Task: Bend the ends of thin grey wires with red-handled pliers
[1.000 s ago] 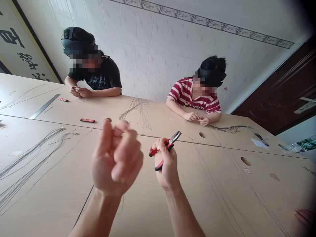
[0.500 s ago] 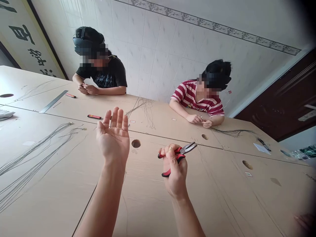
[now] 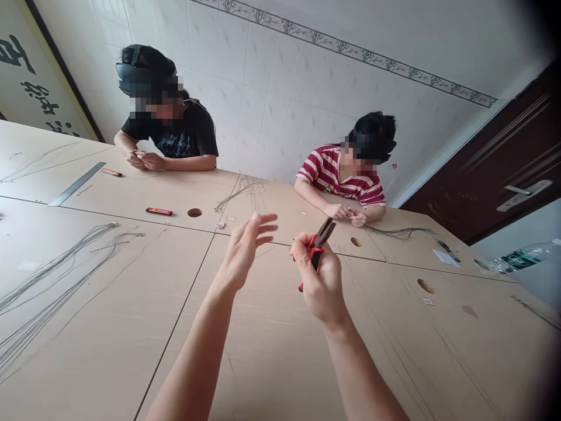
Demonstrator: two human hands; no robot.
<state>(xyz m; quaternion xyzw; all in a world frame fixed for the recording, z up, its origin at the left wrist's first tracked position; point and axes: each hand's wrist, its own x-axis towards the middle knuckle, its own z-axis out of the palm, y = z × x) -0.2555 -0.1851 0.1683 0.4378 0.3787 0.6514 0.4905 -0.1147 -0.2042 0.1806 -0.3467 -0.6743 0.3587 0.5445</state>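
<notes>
My right hand (image 3: 319, 280) is raised over the light wooden table (image 3: 272, 345) and grips red-handled pliers (image 3: 319, 244), whose dark jaws point up and away. My left hand (image 3: 245, 248) hovers just to the left of it with the fingers stretched out toward the pliers and nothing in them. A small gap separates the two hands.
Bundles of thin wire (image 3: 52, 275) lie at the left. A metal ruler (image 3: 76, 183) and small red-black bars (image 3: 158, 211) sit further back. Two other people work at the far edge, one in black (image 3: 175, 137), one in red stripes (image 3: 346, 175). A dark door (image 3: 495, 175) is at the right.
My left hand went from a loose curl to an open raised palm, then swung right toward the pliers. My right hand turned the pliers more upright.
</notes>
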